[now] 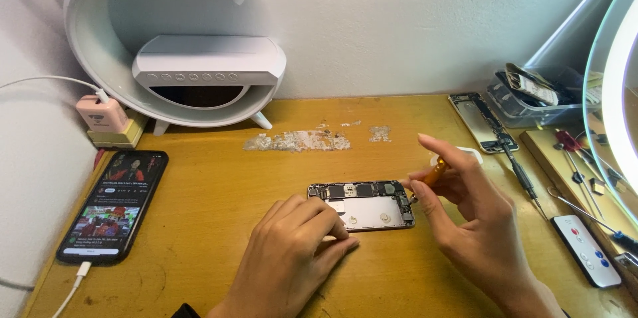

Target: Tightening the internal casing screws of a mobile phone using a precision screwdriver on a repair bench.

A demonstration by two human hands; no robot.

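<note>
The opened phone body (364,205) lies mid-tabletop (219,238), long axis left to right. The left hand (292,258) presses its fingers on the near left edge, grasping nothing. The right hand (465,212) pinches an orange-handled screwdriver (433,173) over the phone's right end.

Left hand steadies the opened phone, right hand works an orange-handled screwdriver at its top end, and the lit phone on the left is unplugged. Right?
Not quite: the lit phone is plugged in; the head view shows a white cable in its bottom end. The rest holds: the left hand rests on the opened phone, and the right hand holds the orange-handled screwdriver at its top end.
</note>
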